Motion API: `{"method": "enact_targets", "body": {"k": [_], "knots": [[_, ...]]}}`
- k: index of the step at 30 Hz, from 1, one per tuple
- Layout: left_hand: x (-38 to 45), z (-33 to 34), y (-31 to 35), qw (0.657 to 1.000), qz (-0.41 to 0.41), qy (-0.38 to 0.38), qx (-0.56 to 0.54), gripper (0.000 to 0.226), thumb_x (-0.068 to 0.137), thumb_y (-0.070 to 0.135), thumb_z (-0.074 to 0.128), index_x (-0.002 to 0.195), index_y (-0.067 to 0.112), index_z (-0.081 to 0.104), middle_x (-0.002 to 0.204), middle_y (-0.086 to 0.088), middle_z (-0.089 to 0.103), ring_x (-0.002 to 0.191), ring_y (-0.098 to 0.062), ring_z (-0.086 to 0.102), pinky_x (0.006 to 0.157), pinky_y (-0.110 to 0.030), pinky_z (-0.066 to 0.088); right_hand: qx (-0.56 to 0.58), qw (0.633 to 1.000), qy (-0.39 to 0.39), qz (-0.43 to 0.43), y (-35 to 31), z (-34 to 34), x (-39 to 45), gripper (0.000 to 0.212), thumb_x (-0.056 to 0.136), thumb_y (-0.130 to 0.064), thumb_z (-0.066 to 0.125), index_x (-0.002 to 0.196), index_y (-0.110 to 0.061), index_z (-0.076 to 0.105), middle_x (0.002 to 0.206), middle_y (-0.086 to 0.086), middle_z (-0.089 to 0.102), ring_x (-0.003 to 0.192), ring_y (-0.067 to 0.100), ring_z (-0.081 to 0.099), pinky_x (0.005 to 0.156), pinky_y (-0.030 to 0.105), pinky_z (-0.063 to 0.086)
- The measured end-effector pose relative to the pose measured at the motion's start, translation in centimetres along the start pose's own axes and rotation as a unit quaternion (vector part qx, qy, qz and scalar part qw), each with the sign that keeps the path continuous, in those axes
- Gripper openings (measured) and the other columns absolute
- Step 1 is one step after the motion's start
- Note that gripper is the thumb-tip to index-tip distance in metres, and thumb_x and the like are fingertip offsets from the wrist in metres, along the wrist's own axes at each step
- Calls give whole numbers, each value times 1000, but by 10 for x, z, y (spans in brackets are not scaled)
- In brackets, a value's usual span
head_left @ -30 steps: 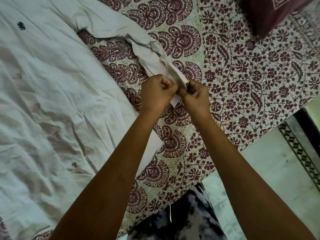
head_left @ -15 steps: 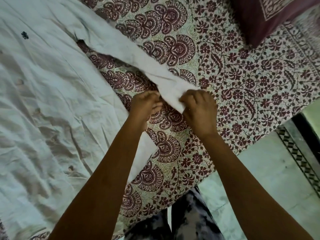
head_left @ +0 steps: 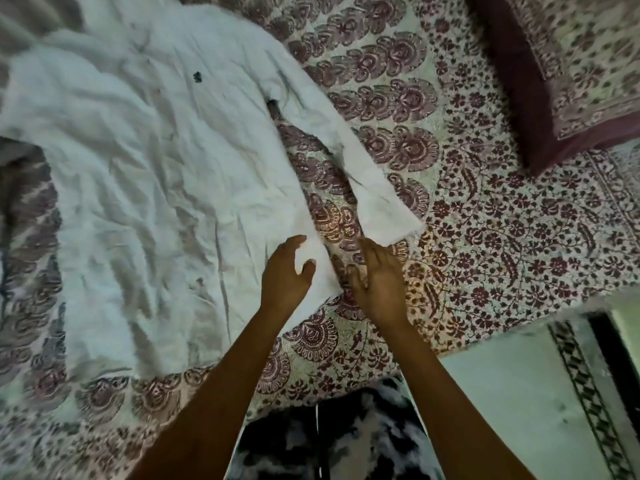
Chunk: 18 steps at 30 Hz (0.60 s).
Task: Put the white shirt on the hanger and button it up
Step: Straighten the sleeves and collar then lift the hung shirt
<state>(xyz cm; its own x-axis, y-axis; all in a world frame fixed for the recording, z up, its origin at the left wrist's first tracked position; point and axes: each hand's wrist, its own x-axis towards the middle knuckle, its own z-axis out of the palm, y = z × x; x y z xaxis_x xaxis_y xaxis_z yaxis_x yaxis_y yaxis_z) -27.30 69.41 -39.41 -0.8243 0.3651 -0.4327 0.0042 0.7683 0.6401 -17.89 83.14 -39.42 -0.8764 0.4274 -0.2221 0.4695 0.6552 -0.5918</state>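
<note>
White shirt [head_left: 145, 188] flat on flowery bedsheet [head_left: 502, 244], mid frame. Left hand [head_left: 285, 271] loose over shirt hem, right hand [head_left: 379, 278] loose, both holding nothing.

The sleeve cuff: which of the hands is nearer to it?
Right. The right hand lies just below the cuff, fingertips almost at it. The left hand rests on the shirt hem, farther away.

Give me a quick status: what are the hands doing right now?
Left hand open over white shirt. Right hand open, just below sleeve cuff. No hanger in sight.
</note>
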Motion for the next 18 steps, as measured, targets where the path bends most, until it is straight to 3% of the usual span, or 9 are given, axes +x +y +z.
{"method": "enact_targets", "body": {"k": [3, 7, 12, 14, 18], "knots": [[-17, -11, -29, 999, 8, 19, 38, 54, 86, 28, 51, 136, 13, 43, 139, -9, 48, 128, -27, 43, 105, -31, 32, -22, 999, -12, -27, -16, 26, -4, 51, 84, -26, 44, 130, -4, 49, 127, 18, 57, 115, 34, 54, 101, 44, 38], [-37, -34, -75, 998, 5, 47, 42, 61, 86, 28, 50, 143, 13, 34, 146, -10, 41, 136, -26, 36, 107, -24, 23, -41, 997, -23, -67, -45, 59, -17, 53, 86, -32, 38, 131, -7, 48, 130, 16, 55, 119, 33, 53, 102, 42, 38], [-68, -78, -152, 995, -18, 86, 44, 67, 82, 40, 41, 143, 13, 35, 146, -14, 39, 136, -30, 36, 109, -42, 35, -56, 992, -31, -109, -103, 118, -37, 51, 86, -30, 39, 131, -7, 50, 130, 14, 56, 119, 30, 53, 101, 32, 28], [-83, -104, -190, 993, -31, 105, 39, 70, 80, 45, 36, 142, 14, 36, 145, -13, 40, 134, -30, 38, 108, -42, 34, -58, 990, -34, -122, -133, 148, -49, 49, 87, -28, 42, 131, -8, 51, 130, 13, 56, 119, 30, 54, 101, 33, 32], [-117, -164, -264, 988, -58, 142, 25, 63, 82, 37, 43, 141, 14, 38, 143, -12, 43, 133, -30, 39, 106, -43, 36, -43, 986, -33, -159, -200, 205, -75, 47, 86, -25, 46, 128, -6, 53, 127, 14, 59, 114, 32, 57, 98, 41, 45]]}}
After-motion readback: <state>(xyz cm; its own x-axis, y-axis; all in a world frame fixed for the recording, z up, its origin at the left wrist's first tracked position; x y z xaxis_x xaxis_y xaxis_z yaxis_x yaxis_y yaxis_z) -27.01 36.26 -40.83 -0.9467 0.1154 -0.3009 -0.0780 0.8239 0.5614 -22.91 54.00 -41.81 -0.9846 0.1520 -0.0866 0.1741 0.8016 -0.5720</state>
